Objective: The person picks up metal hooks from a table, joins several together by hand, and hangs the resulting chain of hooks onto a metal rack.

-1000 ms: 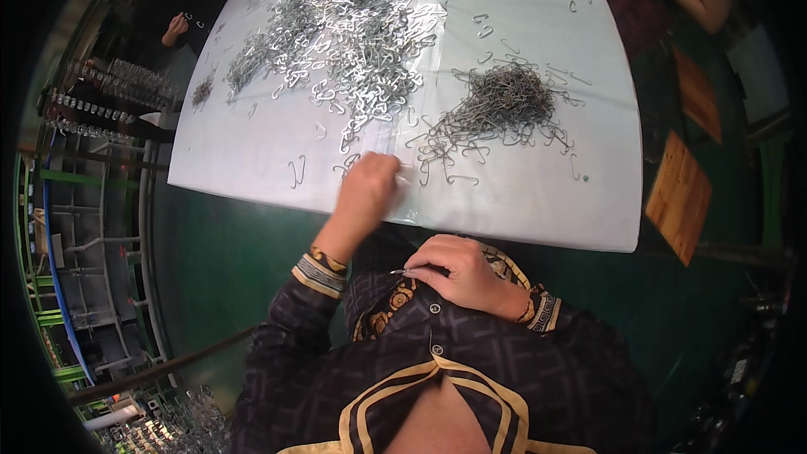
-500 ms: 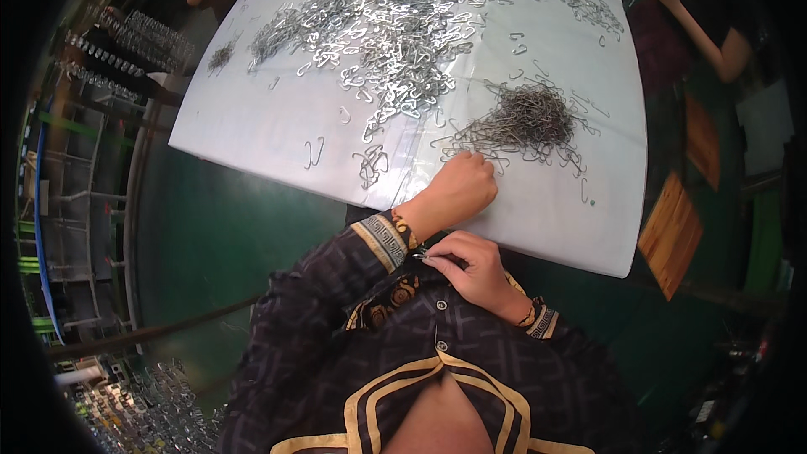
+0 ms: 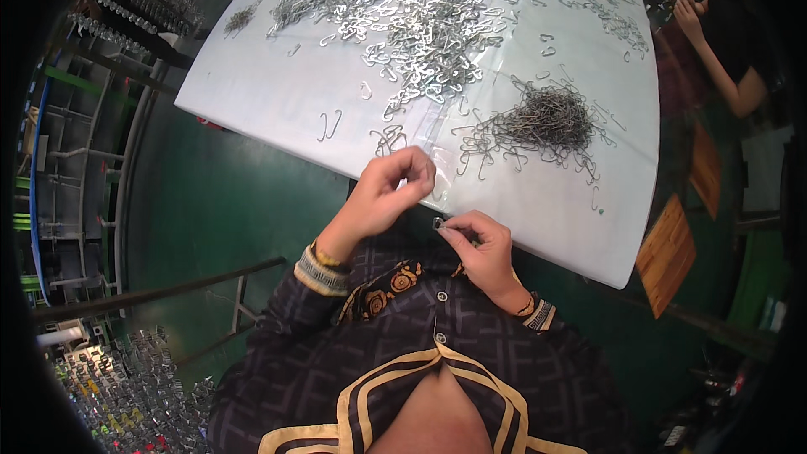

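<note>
My right hand (image 3: 483,252), just off the table's near edge, pinches a small shiny metal clip (image 3: 438,223) between thumb and forefinger. My left hand (image 3: 388,189) is at the near edge, to the left of it and a little higher. Its thumb and fingers are curled together, and anything between their tips is too small to make out. Beyond the left hand lie several loose metal hooks (image 3: 389,141). A dark heap of thin wire pieces (image 3: 551,122) lies farther right, and a large spread of silver hook-shaped clips (image 3: 433,29) covers the table's middle.
The white-covered table (image 3: 252,101) has a near edge just in front of me. Wooden stool tops (image 3: 668,244) stand at its right. A person's hands (image 3: 688,8) are at the right side, another's at the far left. Racks of metal parts (image 3: 139,382) stand at left.
My left hand has drawn back from the dark wire heap, moving left to the table edge. My right hand still pinches the clip, slightly higher. The view has shifted a little.
</note>
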The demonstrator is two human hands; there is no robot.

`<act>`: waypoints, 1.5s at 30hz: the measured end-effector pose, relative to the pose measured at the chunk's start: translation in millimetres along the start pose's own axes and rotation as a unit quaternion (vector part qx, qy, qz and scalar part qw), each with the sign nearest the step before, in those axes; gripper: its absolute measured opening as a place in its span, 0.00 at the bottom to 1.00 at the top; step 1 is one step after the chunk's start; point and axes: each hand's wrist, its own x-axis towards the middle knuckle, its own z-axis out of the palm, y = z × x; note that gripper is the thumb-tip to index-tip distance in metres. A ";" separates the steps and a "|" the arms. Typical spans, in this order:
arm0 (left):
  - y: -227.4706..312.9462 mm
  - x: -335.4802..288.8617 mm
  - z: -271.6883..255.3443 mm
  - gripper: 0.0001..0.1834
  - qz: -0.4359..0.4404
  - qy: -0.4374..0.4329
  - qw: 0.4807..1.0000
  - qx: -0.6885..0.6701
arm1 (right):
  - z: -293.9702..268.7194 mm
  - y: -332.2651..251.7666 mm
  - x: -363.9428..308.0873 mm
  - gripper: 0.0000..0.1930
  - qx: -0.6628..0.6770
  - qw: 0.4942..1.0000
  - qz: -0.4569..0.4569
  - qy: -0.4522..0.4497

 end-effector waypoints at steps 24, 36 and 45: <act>14.7 -58.8 21.1 0.05 0.121 0.092 0.965 0.214 | -9.9 21.4 76.0 0.12 -0.304 0.933 -0.171 0.087; 10.1 -61.2 26.4 0.07 0.139 0.092 0.951 0.260 | -12.2 49.0 175.6 0.14 -0.549 0.834 -0.045 0.041; -5.2 -60.3 33.8 0.08 0.102 0.110 0.967 0.208 | -9.9 39.0 183.5 0.10 -0.517 0.855 0.017 0.033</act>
